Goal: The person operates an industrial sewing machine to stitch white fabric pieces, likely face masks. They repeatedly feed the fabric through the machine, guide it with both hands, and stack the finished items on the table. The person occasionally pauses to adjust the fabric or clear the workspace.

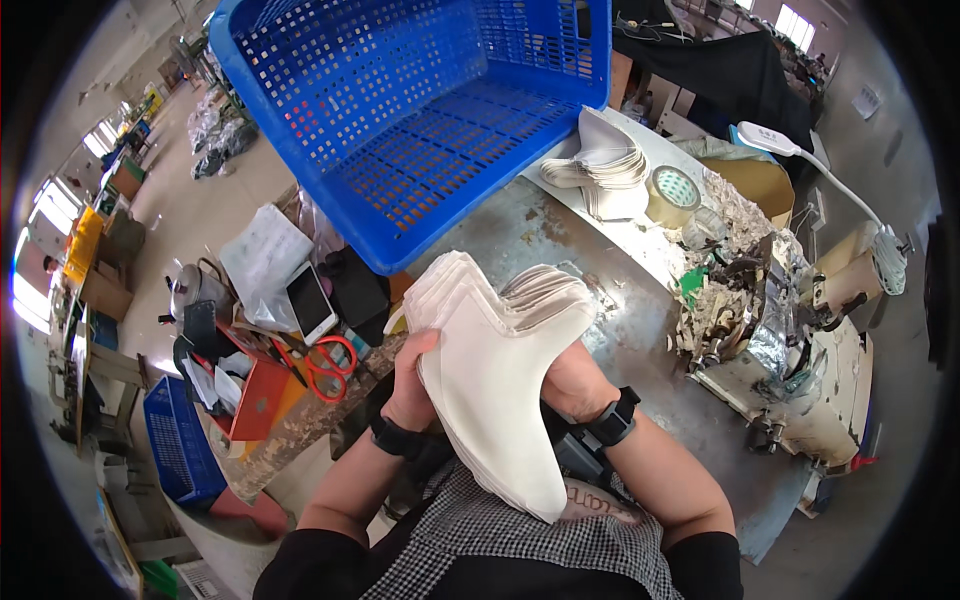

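A thick stack of white curved cut pieces [500, 370], Y-like in outline, is held up in front of my chest between both hands. My left hand [412, 385] grips its left edge, with the fingers partly hidden behind the stack. On the other side my right hand [578, 384] supports it from behind and below; most of its fingers are out of sight. The layers fan slightly apart at the upper ends. A similar white stack [610, 165] lies on the table beyond, beside a roll of tape [674, 192].
A large blue perforated crate [400, 225] leans at the far side. A sewing-type machine [770, 350] covered in scraps stands at right. To the left are red-handled scissors [328, 370], a phone [312, 303] and an orange box [255, 400]. A white lamp [768, 138] bends over the back right.
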The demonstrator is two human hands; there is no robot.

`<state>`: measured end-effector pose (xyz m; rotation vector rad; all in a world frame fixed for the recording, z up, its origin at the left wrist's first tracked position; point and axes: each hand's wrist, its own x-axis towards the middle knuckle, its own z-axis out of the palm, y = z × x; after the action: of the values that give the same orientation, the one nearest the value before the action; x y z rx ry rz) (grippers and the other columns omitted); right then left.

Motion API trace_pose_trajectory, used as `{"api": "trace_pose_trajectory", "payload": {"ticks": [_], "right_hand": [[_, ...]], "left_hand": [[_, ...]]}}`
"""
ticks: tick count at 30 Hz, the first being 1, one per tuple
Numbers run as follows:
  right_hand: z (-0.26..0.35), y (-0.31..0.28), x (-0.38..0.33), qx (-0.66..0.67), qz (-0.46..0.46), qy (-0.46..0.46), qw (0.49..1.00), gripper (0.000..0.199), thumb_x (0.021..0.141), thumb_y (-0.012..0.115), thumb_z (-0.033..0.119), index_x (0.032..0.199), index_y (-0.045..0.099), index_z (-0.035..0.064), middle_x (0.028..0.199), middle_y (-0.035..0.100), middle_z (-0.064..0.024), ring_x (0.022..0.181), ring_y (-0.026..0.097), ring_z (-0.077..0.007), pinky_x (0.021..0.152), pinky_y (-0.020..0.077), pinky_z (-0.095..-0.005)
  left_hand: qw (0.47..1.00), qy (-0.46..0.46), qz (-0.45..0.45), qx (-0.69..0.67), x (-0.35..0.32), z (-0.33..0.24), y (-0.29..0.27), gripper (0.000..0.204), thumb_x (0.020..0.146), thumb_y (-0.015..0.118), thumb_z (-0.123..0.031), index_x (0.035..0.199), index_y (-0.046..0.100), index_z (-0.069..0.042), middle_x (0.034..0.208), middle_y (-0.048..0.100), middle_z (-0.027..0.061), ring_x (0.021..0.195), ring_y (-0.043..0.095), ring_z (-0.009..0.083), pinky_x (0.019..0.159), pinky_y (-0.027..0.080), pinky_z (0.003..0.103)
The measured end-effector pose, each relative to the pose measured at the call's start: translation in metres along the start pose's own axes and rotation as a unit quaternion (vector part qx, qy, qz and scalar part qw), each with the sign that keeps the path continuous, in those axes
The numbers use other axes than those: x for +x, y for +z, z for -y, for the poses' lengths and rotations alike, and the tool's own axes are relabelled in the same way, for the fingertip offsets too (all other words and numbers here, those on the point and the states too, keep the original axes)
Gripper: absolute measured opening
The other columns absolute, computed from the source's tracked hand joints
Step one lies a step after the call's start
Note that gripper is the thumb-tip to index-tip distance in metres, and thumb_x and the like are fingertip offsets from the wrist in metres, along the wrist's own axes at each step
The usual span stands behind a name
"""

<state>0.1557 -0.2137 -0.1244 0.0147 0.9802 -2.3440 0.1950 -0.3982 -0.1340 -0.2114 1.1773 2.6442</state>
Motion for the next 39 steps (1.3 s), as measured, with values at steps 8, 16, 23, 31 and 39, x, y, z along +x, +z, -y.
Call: {"api": "trace_pose_trajectory", "payload": {"ticks": [8, 16, 23, 31, 39], "right_hand": [[0.028, -0.030, -0.031, 0.097, 0.044, -0.031, 0.994, 0.041, 0.087, 0.053, -0.002, 0.127, 0.048, 0.0041, 0.103, 0.061, -0.0055, 0.075, 0.058, -0.0124, 0.066, 0.0510, -0.0283], [0.063, -0.025, -0.065, 0.129, -0.006, -0.101, 0.986, 0.076, 0.080, 0.046, -0.012, 0.148, 0.025, 0.0145, 0.107, 0.057, -0.0101, 0.053, 0.037, -0.0082, 0.051, 0.0361, -0.0260], [0.085, -0.014, -0.078, 0.041, -0.002, -0.158, 0.987, 0.082, 0.081, 0.045, -0.009, 0.151, 0.010, 0.0133, 0.139, 0.038, -0.0310, 0.054, 0.038, -0.0063, 0.051, 0.0439, -0.0228], [0.116, 0.025, -0.064, -0.134, -0.039, -0.166, 0.976, 0.084, 0.079, 0.050, -0.012, 0.150, 0.010, 0.0092, 0.131, 0.042, -0.0305, 0.060, 0.054, -0.0127, 0.053, 0.0518, -0.0294], [0.137, 0.056, -0.038, -0.249, -0.033, -0.165, 0.954, 0.076, 0.080, 0.058, -0.004, 0.147, 0.022, 0.0035, 0.122, 0.048, -0.0302, 0.058, 0.054, -0.0133, 0.050, 0.0521, -0.0299]], "left_hand": [[0.998, -0.045, 0.036, -0.037, 0.001, -0.007, 0.018, 0.062, 0.083, 0.055, -0.033, 0.134, 0.043, 0.000, 0.124, 0.057, 0.0153, 0.111, 0.058, 0.0267, 0.096, 0.046, 0.039], [0.997, -0.062, 0.040, 0.023, 0.011, -0.007, 0.013, 0.060, 0.084, 0.052, -0.033, 0.133, 0.044, 0.001, 0.123, 0.058, 0.0163, 0.111, 0.058, 0.0253, 0.095, 0.047, 0.036], [0.995, -0.083, 0.052, 0.025, 0.016, -0.008, 0.021, 0.058, 0.086, 0.057, -0.027, 0.133, 0.043, 0.003, 0.123, 0.057, 0.0151, 0.108, 0.059, 0.0240, 0.094, 0.048, 0.036], [0.987, -0.092, 0.095, 0.096, 0.024, -0.021, 0.043, 0.056, 0.085, 0.063, -0.019, 0.132, 0.043, 0.003, 0.122, 0.058, 0.0142, 0.108, 0.059, 0.0222, 0.092, 0.049, 0.034], [0.949, -0.058, 0.163, 0.264, 0.019, -0.040, 0.075, 0.061, 0.084, 0.069, -0.020, 0.134, 0.043, 0.004, 0.123, 0.057, 0.0110, 0.108, 0.056, 0.0163, 0.095, 0.044, 0.030]]}}
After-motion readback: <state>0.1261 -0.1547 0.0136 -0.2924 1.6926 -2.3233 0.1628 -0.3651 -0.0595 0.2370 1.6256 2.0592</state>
